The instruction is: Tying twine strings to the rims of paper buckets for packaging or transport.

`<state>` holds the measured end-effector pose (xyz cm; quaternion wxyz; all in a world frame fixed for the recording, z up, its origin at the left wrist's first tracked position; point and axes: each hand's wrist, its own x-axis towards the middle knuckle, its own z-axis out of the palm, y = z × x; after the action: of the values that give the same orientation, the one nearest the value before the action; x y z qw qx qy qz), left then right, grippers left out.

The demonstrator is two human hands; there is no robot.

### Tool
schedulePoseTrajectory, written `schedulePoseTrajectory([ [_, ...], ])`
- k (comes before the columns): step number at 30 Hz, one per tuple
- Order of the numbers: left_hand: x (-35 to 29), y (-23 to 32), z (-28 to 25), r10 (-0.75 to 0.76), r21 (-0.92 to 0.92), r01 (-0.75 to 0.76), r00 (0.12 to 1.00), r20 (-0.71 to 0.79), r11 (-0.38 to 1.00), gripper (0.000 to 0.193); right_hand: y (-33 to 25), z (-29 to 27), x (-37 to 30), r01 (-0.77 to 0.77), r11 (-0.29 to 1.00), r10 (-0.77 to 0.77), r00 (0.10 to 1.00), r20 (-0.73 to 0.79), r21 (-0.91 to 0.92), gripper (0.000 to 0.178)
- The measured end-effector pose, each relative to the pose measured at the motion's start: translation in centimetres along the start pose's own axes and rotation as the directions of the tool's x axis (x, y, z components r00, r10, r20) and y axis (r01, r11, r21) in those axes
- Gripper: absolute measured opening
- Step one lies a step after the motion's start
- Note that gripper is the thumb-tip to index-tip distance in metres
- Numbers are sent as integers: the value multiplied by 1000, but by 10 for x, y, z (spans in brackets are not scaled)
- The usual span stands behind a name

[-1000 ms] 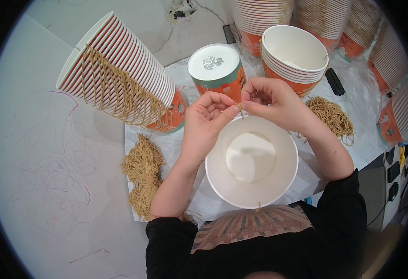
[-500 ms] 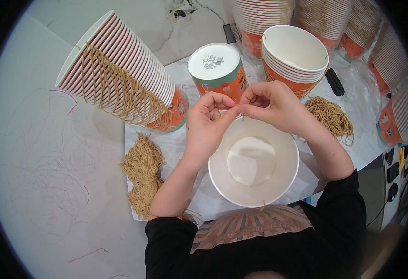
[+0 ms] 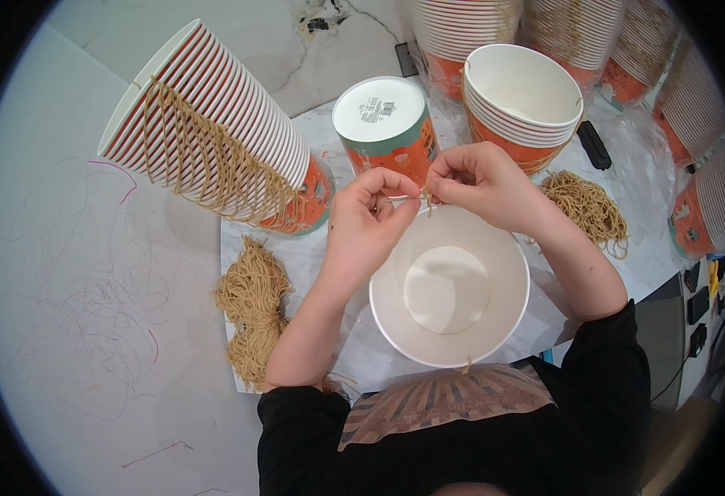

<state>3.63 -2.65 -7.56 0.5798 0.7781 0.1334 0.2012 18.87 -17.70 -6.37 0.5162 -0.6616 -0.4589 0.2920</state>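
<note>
Tan cord [image 3: 430, 208] in both hands [image 3: 484, 187] at an open, white-lined bucket [image 3: 448, 291]

Cord [image 3: 429, 207] between left hand [image 3: 365, 221] and right hand [image 3: 488, 186] was too small to tell if knotted. Far bucket stacks [image 3: 466, 29] got cut off up top.

bucket [image 3: 447, 289]: white inside | cord [image 3: 429, 207]: tan | tall stack [image 3: 251, 107]: white rims, red stripes between, orange side, green foot | upturned tub [image 3: 379, 116]: white base, green band, orange side | nested tubs [image 3: 519, 103]: white over orange | left hank [image 3: 256, 310]: tan | right hank [image 3: 586, 207]: tan | shirt [image 3: 461, 446]: black, shows tan-and-brown sunray print | left surface [image 3: 89, 306]: pale grey, pink and purple scribbles
</note>
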Motion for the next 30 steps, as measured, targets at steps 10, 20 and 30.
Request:
schedulePoseTrajectory([
  [10,-2,-1,-1,81,142,-76,996,-28,987,10,-5,7,-3,50,997,-55,995,-83,-58,16],
  [20,-2,2,-2,73,134,-70,997,-14,989,11,-9,9,-6,83,986,-93,993,-66,-146,16],
  [30,0,1,-2,30,185,-22,999,-39,982,12,-9,9,-6,88,982,-100,993,-69,-166,19],
])
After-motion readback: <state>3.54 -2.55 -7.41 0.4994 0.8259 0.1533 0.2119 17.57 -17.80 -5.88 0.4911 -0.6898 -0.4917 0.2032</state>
